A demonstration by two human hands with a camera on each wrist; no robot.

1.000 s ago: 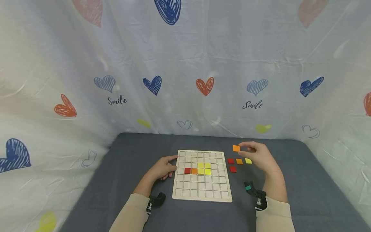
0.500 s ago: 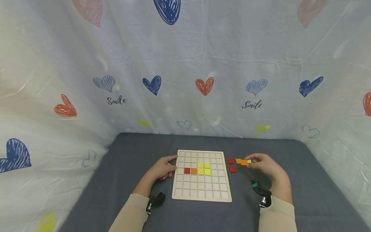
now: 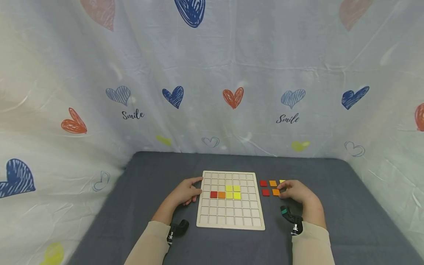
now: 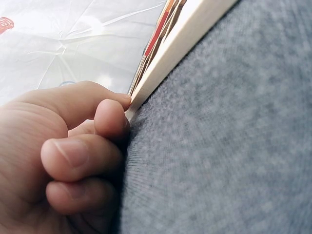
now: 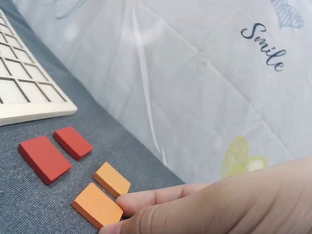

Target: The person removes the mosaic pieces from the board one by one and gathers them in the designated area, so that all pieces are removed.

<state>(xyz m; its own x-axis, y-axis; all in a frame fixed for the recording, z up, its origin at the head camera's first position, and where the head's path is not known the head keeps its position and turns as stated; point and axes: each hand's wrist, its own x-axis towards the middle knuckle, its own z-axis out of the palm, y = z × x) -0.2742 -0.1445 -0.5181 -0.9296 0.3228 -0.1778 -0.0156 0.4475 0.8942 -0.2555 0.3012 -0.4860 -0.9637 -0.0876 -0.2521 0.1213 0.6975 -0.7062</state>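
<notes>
Colored tiles sit in the cells of a wooden grid board [image 3: 230,212]: one red [image 3: 214,194], one orange [image 3: 221,195] and several yellow tiles [image 3: 233,192]. At the board's left edge, my left hand [image 3: 185,192] touches the side with index finger and thumb; the left wrist view shows its other fingers [image 4: 73,152] curled. Right of the board, my right hand [image 3: 299,191] pinches a loose orange tile [image 5: 97,204] between thumb and index finger, down at the table. Just behind lies a second orange tile [image 5: 112,178]. A yellow tile [image 3: 282,181] is partly hidden by the right hand.
Two red tiles [image 3: 263,183] lie between the board and the orange tiles. A dark grey cloth [image 3: 228,246] covers the table. Behind it hangs a white curtain [image 3: 198,66] printed with hearts and "Smile".
My right hand has brought the orange tile down from above the loose tiles, first passing in front of the yellow one, to a spot beside the front red tile. The left hand stays put.
</notes>
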